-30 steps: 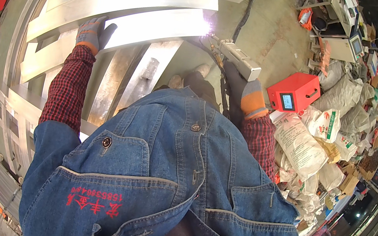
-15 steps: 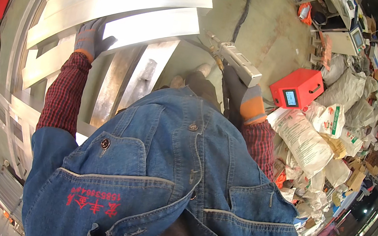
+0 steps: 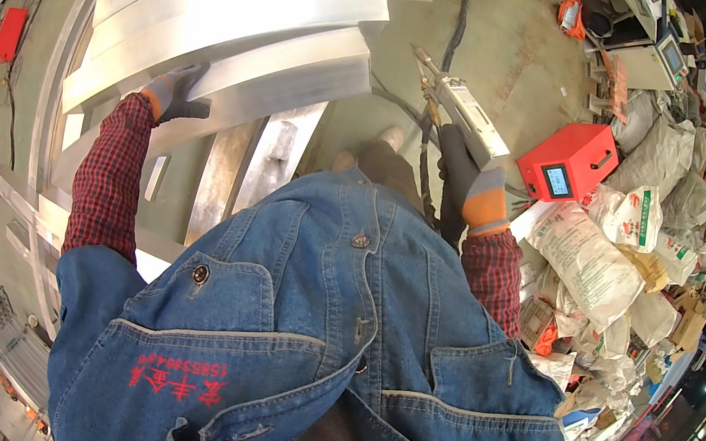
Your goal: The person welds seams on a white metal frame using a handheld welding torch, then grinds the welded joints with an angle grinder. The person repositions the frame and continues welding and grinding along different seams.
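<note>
Tube (image 3: 304, 70) is lying beside other bars (image 3: 315, 6); left fingers (image 3: 181, 81) are clamping it (steadying it, I'd guess), while right fingers (image 3: 455, 155) are clamping the torch (image 3: 466, 116), nozzle (image 3: 418, 51) pointing clear.

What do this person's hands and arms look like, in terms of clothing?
The left hand and right hand wear grey work gloves with darker fingers and orange at the cuffs. Red-and-black checked sleeves cover the forearms; a blue denim sleeve shows on the left upper arm.
</note>
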Demonstrator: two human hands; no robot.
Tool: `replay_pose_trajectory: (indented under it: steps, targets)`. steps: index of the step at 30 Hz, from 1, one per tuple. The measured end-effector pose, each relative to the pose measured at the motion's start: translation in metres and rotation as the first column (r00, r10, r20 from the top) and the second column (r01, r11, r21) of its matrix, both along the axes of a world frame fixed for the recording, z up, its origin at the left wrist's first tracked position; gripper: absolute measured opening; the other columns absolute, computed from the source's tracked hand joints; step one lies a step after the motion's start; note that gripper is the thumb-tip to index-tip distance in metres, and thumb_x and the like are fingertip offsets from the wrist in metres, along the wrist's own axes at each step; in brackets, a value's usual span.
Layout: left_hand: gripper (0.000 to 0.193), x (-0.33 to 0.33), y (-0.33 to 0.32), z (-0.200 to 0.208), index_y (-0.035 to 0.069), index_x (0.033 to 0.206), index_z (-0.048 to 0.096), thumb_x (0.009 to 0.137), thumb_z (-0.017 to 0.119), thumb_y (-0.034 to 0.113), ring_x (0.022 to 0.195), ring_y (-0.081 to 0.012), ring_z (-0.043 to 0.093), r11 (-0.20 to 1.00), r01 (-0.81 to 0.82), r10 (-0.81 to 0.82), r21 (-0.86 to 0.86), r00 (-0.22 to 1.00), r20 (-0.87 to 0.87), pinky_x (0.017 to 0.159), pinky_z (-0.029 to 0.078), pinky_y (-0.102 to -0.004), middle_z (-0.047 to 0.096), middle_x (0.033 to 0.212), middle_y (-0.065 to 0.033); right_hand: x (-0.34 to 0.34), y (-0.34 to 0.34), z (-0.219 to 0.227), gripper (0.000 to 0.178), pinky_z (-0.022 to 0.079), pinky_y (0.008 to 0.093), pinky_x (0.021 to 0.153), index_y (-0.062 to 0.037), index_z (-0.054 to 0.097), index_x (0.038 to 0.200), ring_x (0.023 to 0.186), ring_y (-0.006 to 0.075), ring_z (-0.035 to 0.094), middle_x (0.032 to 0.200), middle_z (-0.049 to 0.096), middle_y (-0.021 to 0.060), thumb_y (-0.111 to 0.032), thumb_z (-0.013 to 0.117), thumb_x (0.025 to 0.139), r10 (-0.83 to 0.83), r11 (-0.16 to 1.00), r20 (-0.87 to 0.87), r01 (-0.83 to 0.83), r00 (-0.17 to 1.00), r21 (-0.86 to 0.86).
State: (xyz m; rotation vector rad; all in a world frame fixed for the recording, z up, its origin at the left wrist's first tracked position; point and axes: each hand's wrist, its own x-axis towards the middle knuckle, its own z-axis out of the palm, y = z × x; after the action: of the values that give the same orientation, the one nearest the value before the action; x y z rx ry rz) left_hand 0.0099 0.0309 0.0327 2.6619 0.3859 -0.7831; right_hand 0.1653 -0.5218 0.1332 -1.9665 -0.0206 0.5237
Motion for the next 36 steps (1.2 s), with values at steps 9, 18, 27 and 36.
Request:
replay_pose_trajectory:
  steps: [9, 18, 27, 36]
  targets:
    - [0.098, 0.026, -0.014, 0.028, 0.011, 0.176, 0.053, 0.101, 0.085, 0.065, 0.156, -0.0291, 0.062, 0.954, -0.288, 0.265, -0.085, 0.941, -0.208, 0.134, 0.045, -0.0415, 0.063, 0.173, -0.0146, -0.007, -0.012, -0.019, 0.039, 0.054, 0.0323, 0.065, -0.0035, 0.079, 0.126, 0.073, 0.0106, 0.065, 0.086, 0.072, 0.0001, -0.037, 0.083, 0.108, -0.037, 0.999, 0.054, 0.039, 0.998, -0.025]
    - [0.135, 0.012, -0.080, 0.025, 0.011, 0.183, 0.037, 0.077, 0.105, 0.060, 0.170, -0.0389, 0.041, 0.908, -0.123, 0.113, 0.402, 0.992, 0.048, 0.141, 0.037, -0.0531, 0.041, 0.186, -0.0180, -0.011, -0.024, -0.051, 0.043, 0.055, 0.0312, 0.072, -0.0011, 0.078, 0.141, 0.085, 0.0081, 0.065, 0.101, 0.078, 0.0000, -0.031, 0.082, 0.110, 0.049, 0.998, 0.226, -0.057, 0.973, 0.027]
    - [0.122, 0.039, -0.022, 0.037, 0.012, 0.184, 0.036, 0.087, 0.099, 0.050, 0.160, -0.0377, 0.056, 0.998, 0.015, -0.007, 0.060, 0.993, -0.121, 0.133, 0.047, -0.0428, 0.054, 0.177, -0.0238, -0.012, -0.032, -0.061, 0.048, 0.054, 0.0318, 0.071, -0.0031, 0.077, 0.147, 0.083, 0.0074, 0.064, 0.100, 0.078, -0.0002, -0.033, 0.083, 0.110, 0.064, 0.998, 0.231, -0.061, 0.971, -0.022]
    - [0.113, 0.039, 0.010, 0.020, 0.017, 0.184, 0.038, 0.092, 0.101, 0.032, 0.159, -0.0226, 0.057, 0.976, -0.178, 0.157, -0.123, 0.975, -0.159, 0.132, 0.045, -0.0351, 0.051, 0.183, -0.0148, -0.023, -0.048, -0.092, 0.050, 0.059, 0.0359, 0.106, -0.0007, 0.075, 0.149, 0.126, 0.0171, 0.075, 0.138, 0.082, 0.0131, -0.032, 0.083, 0.110, 0.051, 0.998, 0.213, -0.058, 0.976, 0.026]
